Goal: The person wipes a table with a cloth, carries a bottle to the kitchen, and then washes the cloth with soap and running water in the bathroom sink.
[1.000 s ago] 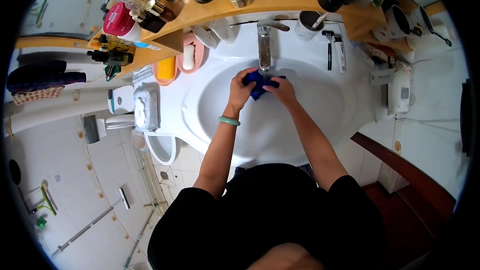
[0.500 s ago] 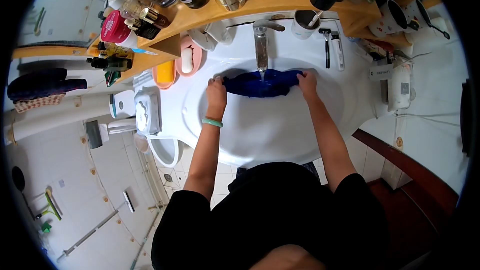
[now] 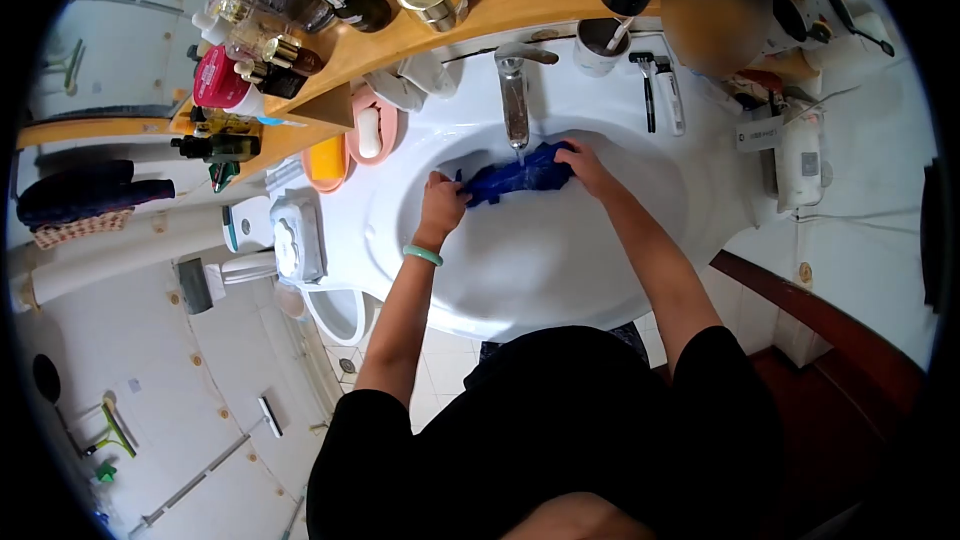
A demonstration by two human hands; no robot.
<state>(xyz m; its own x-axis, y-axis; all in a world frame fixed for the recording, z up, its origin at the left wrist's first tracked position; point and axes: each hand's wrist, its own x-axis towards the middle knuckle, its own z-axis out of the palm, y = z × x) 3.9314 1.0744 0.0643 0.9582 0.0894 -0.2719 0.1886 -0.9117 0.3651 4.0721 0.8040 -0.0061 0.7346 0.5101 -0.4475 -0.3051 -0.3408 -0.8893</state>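
Note:
A wet dark blue cloth [image 3: 520, 176] is stretched between my hands in the white sink [image 3: 540, 270], under the metal faucet [image 3: 514, 100], from which water runs onto it. My left hand [image 3: 441, 208], below a green bangle [image 3: 422, 255] on the wrist, is closed on the cloth's left end. The right end is pinched in my right hand [image 3: 585, 168]. Part of the cloth is bunched into folds.
Left of the faucet sit pink soap dishes [image 3: 352, 155] and a pack of wipes [image 3: 297, 237]. To the right are a cup [image 3: 600, 45], a razor [image 3: 648, 90] and a tube [image 3: 669, 95]. A wooden shelf [image 3: 400, 45] above holds several bottles and jars.
The cloth went from bunched between my hands to spread wide, and is now somewhat narrower and tilted. My hands moved apart, then partly closer again, both still holding it.

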